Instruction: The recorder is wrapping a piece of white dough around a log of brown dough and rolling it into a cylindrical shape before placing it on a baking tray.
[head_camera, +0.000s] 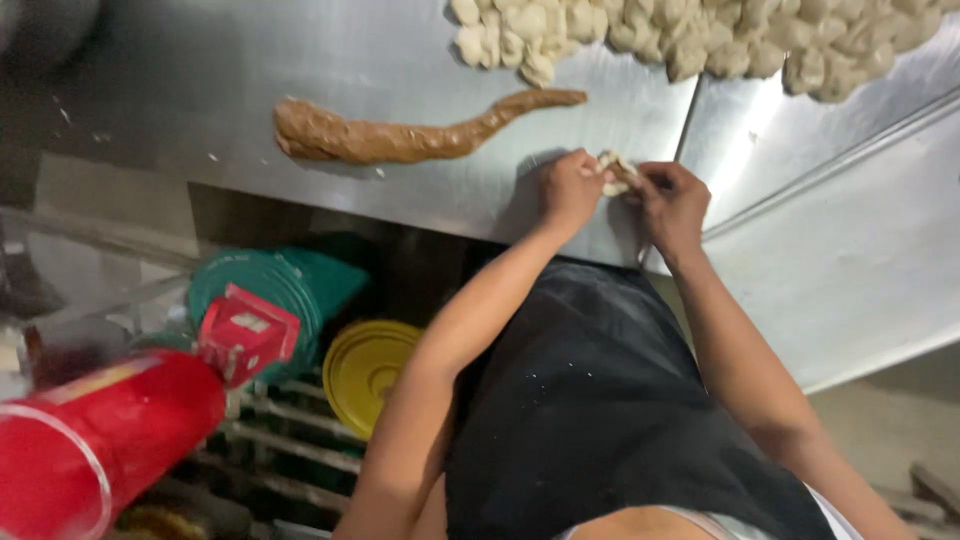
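Commercial kitchen: steel worktable (400, 60) w/ heaped dough pieces (700, 35).

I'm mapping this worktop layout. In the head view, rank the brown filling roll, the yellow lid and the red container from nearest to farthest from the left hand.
From the left hand:
1. Brown filling roll, on the steel counter, to its left.
2. Yellow lid, below the counter edge, lower left.
3. Red container, far lower left corner.

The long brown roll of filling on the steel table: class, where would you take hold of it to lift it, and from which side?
Probably grip the brown roll at its thick left end, supporting the middle too, coming from the table's near edge. It tapers to a thin tail on the right, likely to tear. The pale dough pieces crowd the far side, and both hands are busy pinching a small dough piece.
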